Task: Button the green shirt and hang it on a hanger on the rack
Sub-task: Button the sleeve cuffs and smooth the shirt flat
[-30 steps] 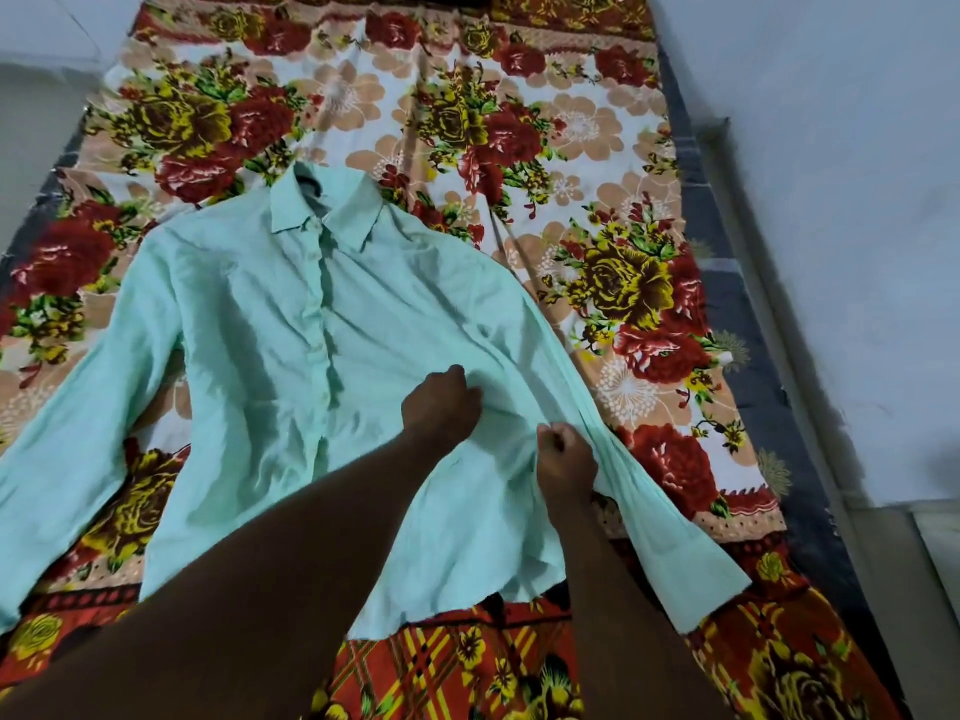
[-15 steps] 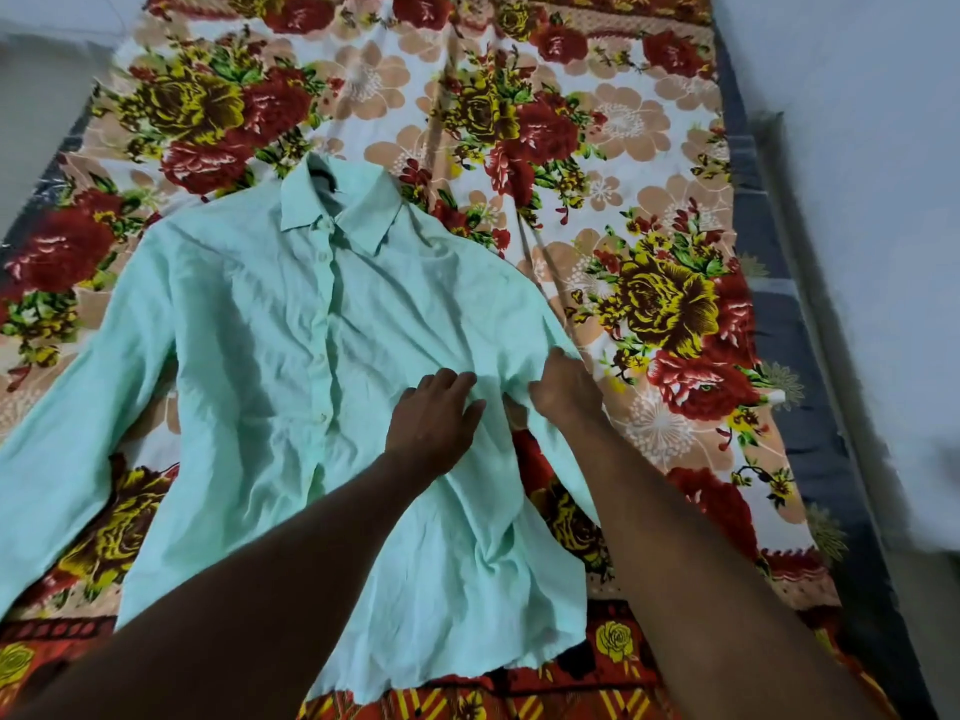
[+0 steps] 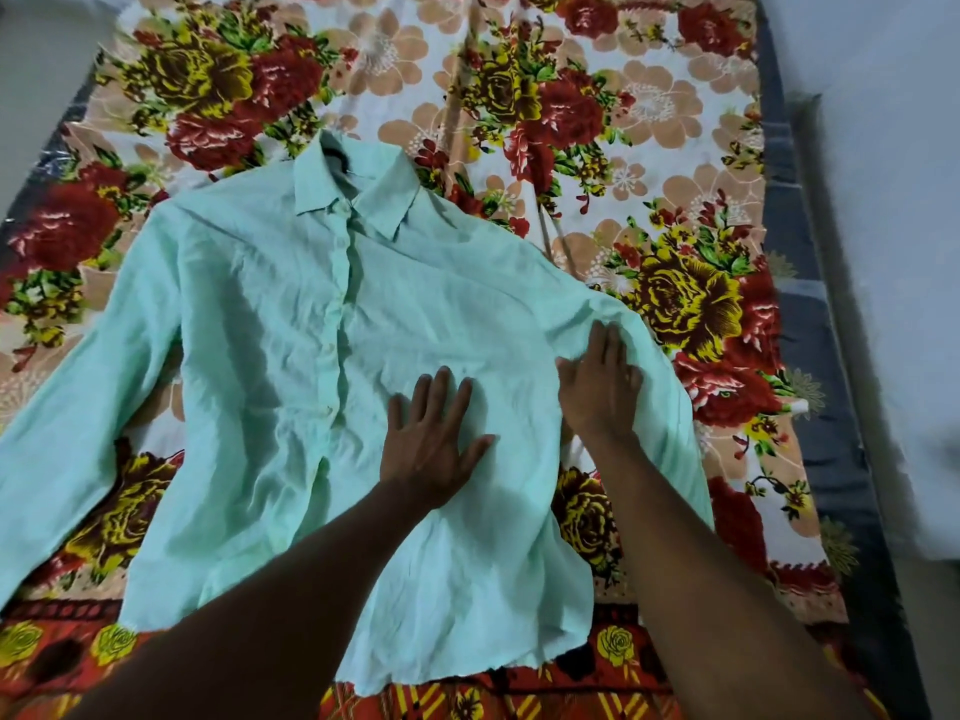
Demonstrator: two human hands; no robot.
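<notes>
Green shirt (image 3: pixel 270 324) lies front-up, spread flat on a floral bedsheet (image 3: pixel 597 111) covering a mattress (image 3: pixel 826 356). Collar (image 3: pixel 358 194) points to the far end; hem lies nearest the camera. Button placket (image 3: pixel 337 324) runs down the middle, closed as far as visible; small buttons show along it. Fabric wrinkled throughout.

Head view: both bare forearms reach in from the bottom edge. Left hand (image 3: pixel 431 444) rests palm down on the shirt front, just right of the placket, fingers spread and straight; grip open, nothing held. Right hand (image 3: pixel 597 387) lies palm down at the shirt's right armpit area, where body meets sleeve, fingers extended flat onto the cloth; grip open, holding nothing. The two hands are near each other but apart.

The sleeve (image 3: pixel 670 407) under the right hand runs down along the shirt's side. The opposite sleeve (image 3: pixel 67 423) stretches out to the picture's left edge. Pale wall (image 3: pixel 883 148) at right.
</notes>
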